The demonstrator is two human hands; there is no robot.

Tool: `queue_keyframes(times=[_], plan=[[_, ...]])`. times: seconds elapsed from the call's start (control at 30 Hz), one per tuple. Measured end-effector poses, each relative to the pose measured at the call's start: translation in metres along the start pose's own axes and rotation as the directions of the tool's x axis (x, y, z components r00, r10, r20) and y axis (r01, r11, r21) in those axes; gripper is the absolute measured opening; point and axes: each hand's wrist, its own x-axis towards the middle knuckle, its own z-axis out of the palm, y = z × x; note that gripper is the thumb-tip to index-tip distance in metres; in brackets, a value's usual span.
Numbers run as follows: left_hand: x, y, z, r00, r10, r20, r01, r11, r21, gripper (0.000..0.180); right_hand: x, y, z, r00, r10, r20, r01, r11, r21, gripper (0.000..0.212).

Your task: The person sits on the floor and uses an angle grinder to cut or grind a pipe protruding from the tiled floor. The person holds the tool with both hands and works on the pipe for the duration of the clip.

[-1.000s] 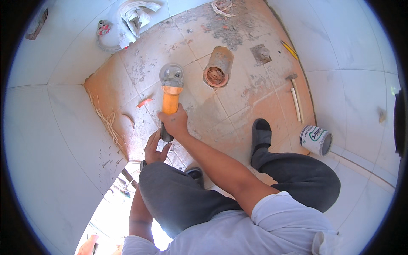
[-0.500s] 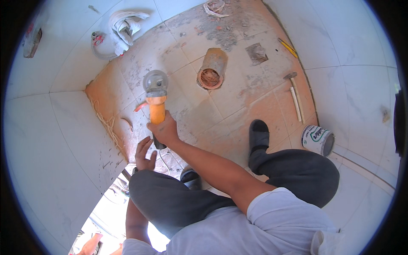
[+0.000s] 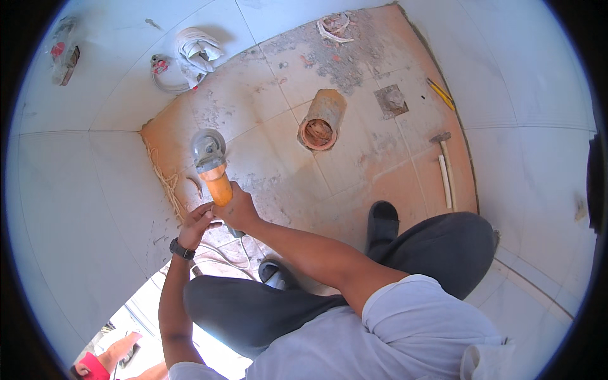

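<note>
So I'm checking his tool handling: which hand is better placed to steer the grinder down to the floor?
Probably the right hand: its grip is already round the orange grinder body. The left hand sits just behind, at the tail end.

Bare floor lies open ahead of the grinder [image 3: 211, 163]; the pipe stub [image 3: 321, 119] stands well right.

One head-worn fisheye view, looking steeply down from above the crouching person's shoulders at the dusty tiled floor [image 3: 380, 183]. Forearms enter from the lower edge, knees sit close below, and white walls [image 3: 76, 209] curve round the rim.
</note>
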Motion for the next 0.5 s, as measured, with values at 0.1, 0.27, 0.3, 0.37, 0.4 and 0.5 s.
queue_keyframes(times=[0.1,0.27,0.3,0.37,0.4,0.5], plan=[[-0.016,0.013,0.014,0.993,0.087,-0.085,-0.09,0.996,-0.023,0.077,-0.002,0.002,-0.005,0.998,-0.009,0.056,0.009,1.0,0.0,0.059],[-0.031,0.02,0.038,0.963,0.221,-0.155,-0.177,0.95,0.259,0.072,-0.021,0.009,0.002,0.987,-0.068,0.149,0.065,0.998,0.022,0.061],[-0.033,0.018,0.042,0.964,0.154,-0.218,-0.102,0.967,0.233,0.071,-0.028,0.012,0.005,0.983,-0.085,0.16,0.088,0.996,-0.013,0.061],[-0.036,0.014,0.049,0.944,0.028,-0.329,0.043,0.977,0.207,0.069,-0.042,0.015,0.011,0.979,-0.018,0.202,0.041,0.993,-0.111,0.062],[-0.038,0.011,0.054,0.912,0.011,-0.41,0.053,0.988,0.144,0.065,-0.048,0.017,0.013,0.972,-0.018,0.233,0.059,0.983,-0.173,0.06],[-0.043,0.0,0.062,0.861,0.088,-0.501,0.0,0.985,0.174,0.061,-0.069,0.026,0.018,0.956,-0.14,0.257,0.198,0.956,-0.216,0.057]])
